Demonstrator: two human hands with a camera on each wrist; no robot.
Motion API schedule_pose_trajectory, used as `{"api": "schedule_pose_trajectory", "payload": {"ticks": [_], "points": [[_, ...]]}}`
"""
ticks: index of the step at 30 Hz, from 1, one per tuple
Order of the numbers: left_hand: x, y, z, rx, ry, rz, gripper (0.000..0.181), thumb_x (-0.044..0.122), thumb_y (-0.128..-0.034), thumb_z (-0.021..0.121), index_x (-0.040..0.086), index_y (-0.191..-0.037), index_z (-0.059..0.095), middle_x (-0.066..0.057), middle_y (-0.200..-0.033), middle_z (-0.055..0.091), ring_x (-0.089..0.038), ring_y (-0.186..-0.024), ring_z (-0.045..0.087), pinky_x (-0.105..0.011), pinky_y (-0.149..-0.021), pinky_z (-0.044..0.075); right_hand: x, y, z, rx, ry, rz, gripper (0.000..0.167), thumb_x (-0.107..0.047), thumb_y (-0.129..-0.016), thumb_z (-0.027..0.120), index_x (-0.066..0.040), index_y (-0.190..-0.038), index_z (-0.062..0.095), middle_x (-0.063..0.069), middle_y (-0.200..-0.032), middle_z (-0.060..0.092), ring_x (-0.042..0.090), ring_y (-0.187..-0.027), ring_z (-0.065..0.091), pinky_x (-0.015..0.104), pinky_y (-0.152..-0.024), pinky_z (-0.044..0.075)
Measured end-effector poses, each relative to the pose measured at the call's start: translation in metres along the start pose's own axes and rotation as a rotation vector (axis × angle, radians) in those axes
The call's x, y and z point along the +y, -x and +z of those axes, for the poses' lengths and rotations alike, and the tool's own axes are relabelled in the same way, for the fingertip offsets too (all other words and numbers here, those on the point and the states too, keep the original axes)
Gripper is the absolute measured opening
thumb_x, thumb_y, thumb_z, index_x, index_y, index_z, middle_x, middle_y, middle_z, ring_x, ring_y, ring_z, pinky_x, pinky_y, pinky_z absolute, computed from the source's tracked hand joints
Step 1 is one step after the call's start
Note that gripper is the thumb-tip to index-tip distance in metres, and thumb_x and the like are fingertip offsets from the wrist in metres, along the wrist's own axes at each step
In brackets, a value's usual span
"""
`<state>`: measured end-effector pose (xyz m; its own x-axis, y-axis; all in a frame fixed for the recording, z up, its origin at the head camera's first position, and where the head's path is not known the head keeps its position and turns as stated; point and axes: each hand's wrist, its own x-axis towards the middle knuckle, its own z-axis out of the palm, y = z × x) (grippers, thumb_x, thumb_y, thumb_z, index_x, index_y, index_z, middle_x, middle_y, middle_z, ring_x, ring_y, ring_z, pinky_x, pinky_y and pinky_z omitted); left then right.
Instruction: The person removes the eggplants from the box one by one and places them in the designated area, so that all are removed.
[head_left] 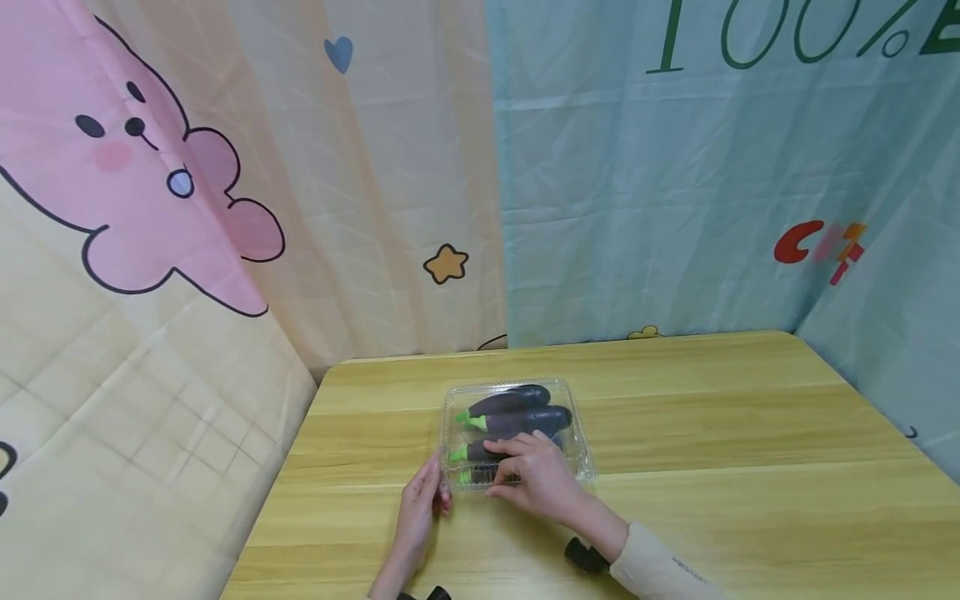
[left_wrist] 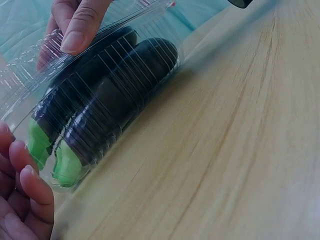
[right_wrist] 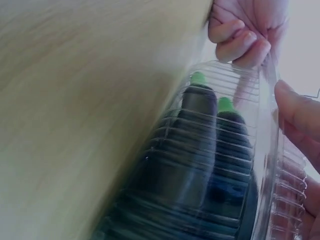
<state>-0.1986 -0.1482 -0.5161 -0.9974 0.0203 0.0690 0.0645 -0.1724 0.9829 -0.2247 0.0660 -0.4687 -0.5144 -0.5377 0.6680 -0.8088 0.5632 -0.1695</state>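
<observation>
A clear plastic container (head_left: 582,454) with a ribbed lid holds several dark eggplants (head_left: 551,419) (left_wrist: 107,102) (right_wrist: 197,145) with green stem ends. My right hand (head_left: 538,477) (left_wrist: 80,22) (right_wrist: 302,145) reaches over its front side and pinches the rim, thumb at the near side and fingers on the lid. At the left front corner, my left hand (head_left: 420,508) (left_wrist: 22,192) (right_wrist: 245,32) grips the container's edge, its lower fingers bent. The left thumb's contact is hidden in the left wrist view. Seen through the plastic, the eggplants lie side by side.
The container rests on a light wooden table (head_left: 712,450). Pale patterned curtains (head_left: 390,167) hang behind and beside the table. A black wrist device (head_left: 585,556) is at the right wrist, and part of another shows at the bottom edge near the left wrist.
</observation>
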Motion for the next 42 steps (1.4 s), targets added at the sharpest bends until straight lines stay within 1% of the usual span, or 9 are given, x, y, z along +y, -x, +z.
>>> {"api": "schedule_pose_trajectory", "payload": {"ticks": [5,13,19,26,29,31,34,38,42], "points": [[0.0008,0.0008,-0.0016,-0.017,-0.014,-0.007,0.052,0.030,-0.1027,0.042,-0.001,-0.144,0.035,0.001,-0.071,0.049,-0.008,-0.061,0.047,-0.016,-0.055,0.043,-0.0009,-0.0015,-0.0005,0.021,-0.014,0.018,0.021,-0.036,-0.061,0.088,-0.027,-0.059,0.068,-0.005,-0.110,0.068,0.009,-0.083,0.060,0.021,-0.059,0.028],[-0.0003,-0.0005,-0.0050,-0.078,-0.046,-0.002,0.054,0.033,-0.1026,0.041,0.000,-0.145,0.033,0.000,-0.074,0.051,-0.009,-0.063,0.048,-0.017,-0.057,0.044,-0.0027,0.0000,-0.0035,0.002,-0.039,0.084,0.021,-0.033,-0.063,0.088,-0.028,-0.059,0.068,-0.006,-0.111,0.067,0.009,-0.086,0.059,0.023,-0.061,0.027],[0.0009,-0.0009,-0.0072,-0.123,-0.052,-0.001,0.055,0.033,-0.1035,0.038,-0.001,-0.147,0.028,0.001,-0.075,0.051,-0.009,-0.065,0.048,-0.017,-0.059,0.044,-0.0022,0.0011,-0.0017,0.039,-0.033,0.072,0.021,-0.034,-0.064,0.087,-0.027,-0.059,0.068,-0.006,-0.110,0.068,0.009,-0.086,0.060,0.023,-0.060,0.026],[0.0017,0.0002,-0.0058,-0.159,-0.023,-0.008,0.055,0.034,-0.1041,0.034,0.003,-0.149,0.024,0.000,-0.077,0.049,-0.011,-0.066,0.047,-0.018,-0.059,0.043,-0.0010,0.0035,0.0018,0.060,0.012,0.058,0.019,-0.038,-0.067,0.085,-0.027,-0.061,0.070,-0.007,-0.110,0.068,0.008,-0.083,0.059,0.023,-0.060,0.024],[0.0018,0.0001,-0.0057,-0.167,-0.019,-0.002,0.055,0.032,-0.1043,0.034,0.002,-0.149,0.023,0.000,-0.077,0.049,-0.011,-0.066,0.047,-0.018,-0.059,0.043,-0.0006,0.0038,0.0014,0.063,0.044,0.018,0.019,-0.038,-0.067,0.085,-0.027,-0.061,0.070,-0.005,-0.110,0.068,0.009,-0.083,0.060,0.023,-0.060,0.026],[0.0015,0.0000,-0.0060,-0.171,-0.020,-0.002,0.056,0.032,-0.1043,0.034,0.002,-0.149,0.023,0.000,-0.077,0.049,-0.010,-0.066,0.047,-0.018,-0.059,0.043,-0.0001,0.0037,0.0009,0.063,0.073,-0.029,0.018,-0.038,-0.068,0.084,-0.027,-0.063,0.071,-0.003,-0.113,0.067,0.011,-0.084,0.060,0.023,-0.060,0.029],[0.0008,-0.0001,-0.0064,-0.173,-0.016,-0.003,0.056,0.033,-0.1040,0.035,0.002,-0.149,0.024,0.000,-0.077,0.049,-0.010,-0.066,0.048,-0.017,-0.059,0.043,0.0011,0.0032,0.0003,0.050,0.118,-0.111,0.015,-0.036,-0.072,0.082,-0.025,-0.068,0.072,0.001,-0.123,0.062,0.013,-0.084,0.060,0.023,-0.060,0.032],[-0.0003,-0.0005,-0.0071,-0.177,-0.009,-0.001,0.057,0.034,-0.1038,0.036,0.002,-0.149,0.025,0.001,-0.077,0.049,-0.010,-0.066,0.048,-0.017,-0.059,0.043,0.0038,0.0020,0.0014,0.016,0.175,-0.208,0.013,-0.035,-0.076,0.078,-0.023,-0.077,0.072,0.002,-0.136,0.052,0.013,-0.082,0.057,0.024,-0.061,0.034],[-0.0003,-0.0005,-0.0071,-0.181,-0.004,0.006,0.057,0.033,-0.1037,0.036,0.001,-0.149,0.024,0.001,-0.077,0.049,-0.009,-0.066,0.048,-0.017,-0.058,0.043,0.0063,-0.0001,0.0025,0.006,0.177,-0.256,0.014,-0.036,-0.075,0.079,-0.025,-0.080,0.073,0.000,-0.133,0.055,0.012,-0.084,0.055,0.024,-0.062,0.035]]}}
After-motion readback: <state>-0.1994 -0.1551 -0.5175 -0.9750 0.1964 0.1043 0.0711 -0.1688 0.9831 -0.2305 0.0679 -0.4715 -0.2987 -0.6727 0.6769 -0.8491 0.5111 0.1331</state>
